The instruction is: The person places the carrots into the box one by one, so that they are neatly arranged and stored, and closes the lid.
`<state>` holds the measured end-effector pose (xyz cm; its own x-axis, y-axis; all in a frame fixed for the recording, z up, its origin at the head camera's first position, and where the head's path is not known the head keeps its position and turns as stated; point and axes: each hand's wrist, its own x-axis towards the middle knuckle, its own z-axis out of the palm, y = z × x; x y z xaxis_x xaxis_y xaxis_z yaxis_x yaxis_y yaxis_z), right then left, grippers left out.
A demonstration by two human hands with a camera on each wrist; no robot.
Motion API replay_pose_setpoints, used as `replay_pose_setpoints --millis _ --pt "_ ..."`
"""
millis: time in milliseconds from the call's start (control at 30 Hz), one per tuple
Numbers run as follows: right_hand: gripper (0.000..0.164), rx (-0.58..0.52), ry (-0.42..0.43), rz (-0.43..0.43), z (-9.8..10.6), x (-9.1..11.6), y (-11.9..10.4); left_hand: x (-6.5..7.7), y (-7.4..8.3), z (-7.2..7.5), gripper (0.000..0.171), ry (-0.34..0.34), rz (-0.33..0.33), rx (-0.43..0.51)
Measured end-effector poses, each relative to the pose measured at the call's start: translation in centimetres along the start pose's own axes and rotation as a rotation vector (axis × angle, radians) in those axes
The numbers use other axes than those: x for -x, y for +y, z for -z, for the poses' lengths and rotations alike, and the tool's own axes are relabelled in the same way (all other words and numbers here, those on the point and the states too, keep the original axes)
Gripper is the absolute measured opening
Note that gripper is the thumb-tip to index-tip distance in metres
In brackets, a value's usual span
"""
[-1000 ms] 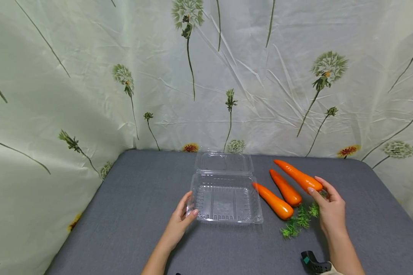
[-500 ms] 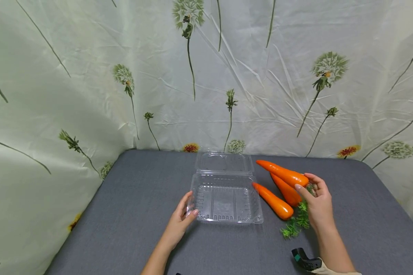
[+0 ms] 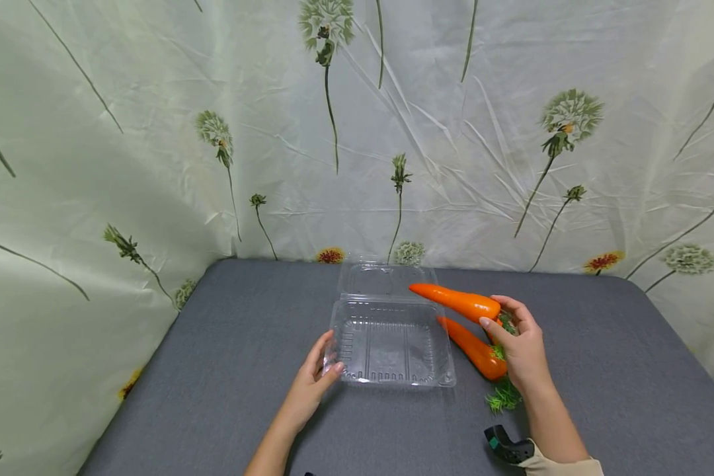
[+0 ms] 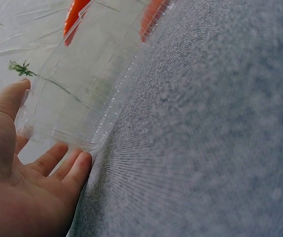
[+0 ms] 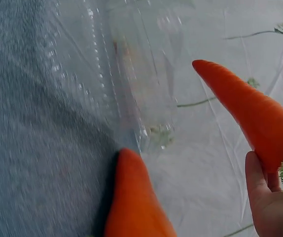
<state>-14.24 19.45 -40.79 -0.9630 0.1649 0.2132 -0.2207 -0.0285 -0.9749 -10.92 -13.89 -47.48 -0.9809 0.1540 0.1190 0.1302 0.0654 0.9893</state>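
A clear plastic clamshell container (image 3: pixel 387 350) stands on the grey table with its lid (image 3: pixel 387 279) folded back. My left hand (image 3: pixel 309 387) holds its left edge, thumb at the rim and fingers against the outer wall in the left wrist view (image 4: pixel 38 192). My right hand (image 3: pixel 520 350) grips an orange carrot (image 3: pixel 455 302) by its thick, leafy end. Raised above the table, that carrot points left, its tip overlapping the lid in the head view. Below lies another carrot (image 3: pixel 476 354), tip at the container's right side. A third carrot is mostly hidden behind the right hand.
Green carrot leaves (image 3: pixel 502 396) lie on the table right of the container. A black device (image 3: pixel 508 447) sits at the right wrist by a beige sleeve (image 3: pixel 562 466). Behind the grey table (image 3: pixel 214 370) hangs a pale curtain (image 3: pixel 452 132) printed with dandelions.
My right hand has carried its carrot leftward, from above the right side of the table to the container's right edge, passing over the other carrots. The left hand and container have stayed put.
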Motion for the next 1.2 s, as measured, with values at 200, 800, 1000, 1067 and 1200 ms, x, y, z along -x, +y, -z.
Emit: replay_pose_setpoints --millis 200,800,1000,1067,1200 --pt "0.041 0.034 -0.065 -0.030 -1.4 0.1 -0.2 0.0 0.0 0.0 0.062 0.002 0.003 0.000" --pt "0.048 0.045 -0.186 -0.094 -5.0 -0.1 0.9 -0.2 -0.2 0.1 0.063 0.004 0.021 -0.003" --pt "0.052 0.059 -0.247 -0.113 -6.1 -0.2 1.4 -0.2 0.0 0.1 0.063 -0.007 0.035 0.012" --pt "0.051 0.060 -0.259 -0.120 -6.4 -0.3 1.6 -0.2 0.0 0.1 0.063 -0.009 0.037 0.016" --pt "0.051 0.070 -0.289 -0.125 -7.1 -0.4 1.9 -0.1 0.1 0.1 0.063 -0.006 0.046 0.010"
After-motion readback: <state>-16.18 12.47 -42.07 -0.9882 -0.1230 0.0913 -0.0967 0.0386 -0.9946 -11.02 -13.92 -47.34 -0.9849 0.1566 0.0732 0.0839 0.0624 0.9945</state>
